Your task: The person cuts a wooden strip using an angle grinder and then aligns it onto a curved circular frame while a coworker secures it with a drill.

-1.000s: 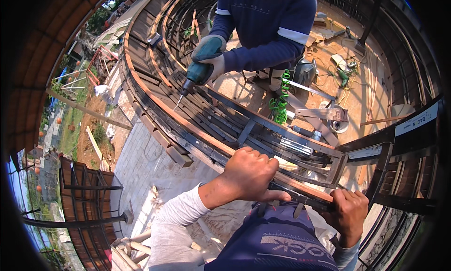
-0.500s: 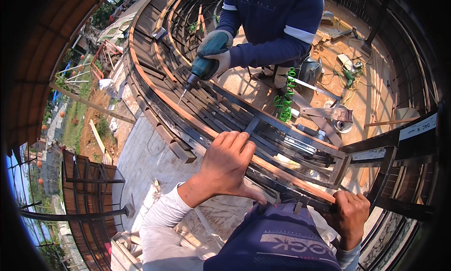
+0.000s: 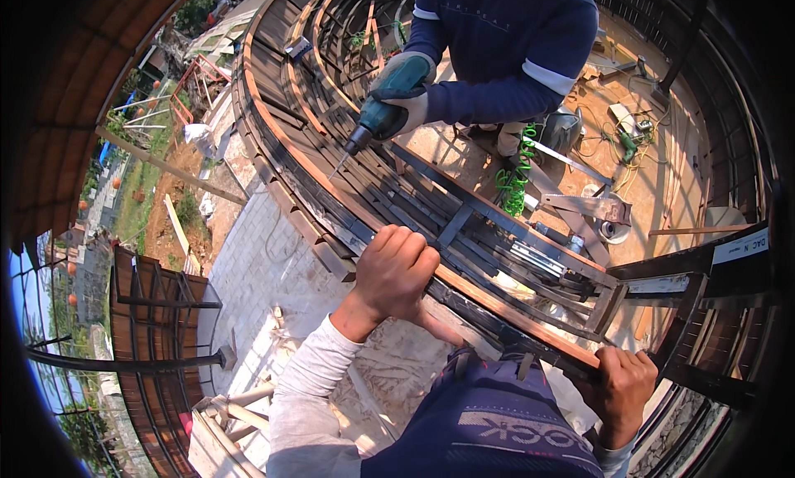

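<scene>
A long curved wooden strip (image 3: pixel 497 297), reddish-brown along its top edge and lying on dark framing, crosses in front of me. My left hand (image 3: pixel 391 272) is wrapped over it near the middle, fingers curled across the top and thumb on the near side. At the strip's right end, my right hand (image 3: pixel 623 388) is closed around its edge. Across the frame, a person in a dark blue sweater (image 3: pixel 505 55) holds a teal drill (image 3: pixel 387 112) with gloved hands. Its long thin bit points down at the strip, left of my left hand.
Dark curved slats (image 3: pixel 381 188) fill the frame beyond the strip. A green coiled hose (image 3: pixel 517 184), a handsaw (image 3: pixel 584 206) and another green drill (image 3: pixel 628 148) are on the far side. Pale paving (image 3: pixel 257 271) lies below at left. A dark post (image 3: pixel 132 365) juts in from the left.
The view has shifted, so the frame and co-worker appear farther right. My left hand sits slightly farther left along the strip. My right hand keeps its hold; the drill stays pointed at the strip.
</scene>
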The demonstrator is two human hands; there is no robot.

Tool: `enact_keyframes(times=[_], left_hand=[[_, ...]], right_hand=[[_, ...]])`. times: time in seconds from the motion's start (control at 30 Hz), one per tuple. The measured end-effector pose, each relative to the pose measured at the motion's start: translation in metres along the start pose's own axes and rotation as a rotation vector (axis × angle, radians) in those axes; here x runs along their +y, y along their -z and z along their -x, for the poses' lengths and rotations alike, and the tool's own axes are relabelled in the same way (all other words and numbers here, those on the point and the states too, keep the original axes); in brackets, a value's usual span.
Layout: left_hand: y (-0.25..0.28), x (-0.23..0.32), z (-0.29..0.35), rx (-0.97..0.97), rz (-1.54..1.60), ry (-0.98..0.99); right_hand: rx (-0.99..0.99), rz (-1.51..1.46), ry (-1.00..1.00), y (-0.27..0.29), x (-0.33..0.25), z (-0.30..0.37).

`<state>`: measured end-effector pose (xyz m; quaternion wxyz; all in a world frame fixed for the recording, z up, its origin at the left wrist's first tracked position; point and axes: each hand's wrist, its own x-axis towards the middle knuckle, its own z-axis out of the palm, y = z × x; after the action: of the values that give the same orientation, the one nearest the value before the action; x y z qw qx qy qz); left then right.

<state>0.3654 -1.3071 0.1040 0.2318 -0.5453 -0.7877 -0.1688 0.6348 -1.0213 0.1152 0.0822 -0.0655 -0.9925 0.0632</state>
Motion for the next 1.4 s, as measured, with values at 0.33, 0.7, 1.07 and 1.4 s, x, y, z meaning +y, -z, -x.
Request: enact_keyframes(times=[0.33, 0.7, 1.07, 1.4], left_hand=[[0.0, 0.0, 0.001, -0.005, -0.033, -0.001], [-0.003, -0.002, 0.006, -0.003, -0.024, -0.002], [0.002, 0.001, 0.004, -0.038, 0.003, 0.017], [0.003, 0.001, 0.003, -0.053, 0.004, 0.012]], right_hand=[[0.002, 0.015, -0.005, 0.004, -0.003, -0.002], [0.051, 0.003, -0.044, -0.003, -0.003, 0.0], [0.066, -0.004, -0.063, -0.005, -0.005, 0.002], [0.061, 0.006, -0.06, -0.004, -0.004, 0.002]])
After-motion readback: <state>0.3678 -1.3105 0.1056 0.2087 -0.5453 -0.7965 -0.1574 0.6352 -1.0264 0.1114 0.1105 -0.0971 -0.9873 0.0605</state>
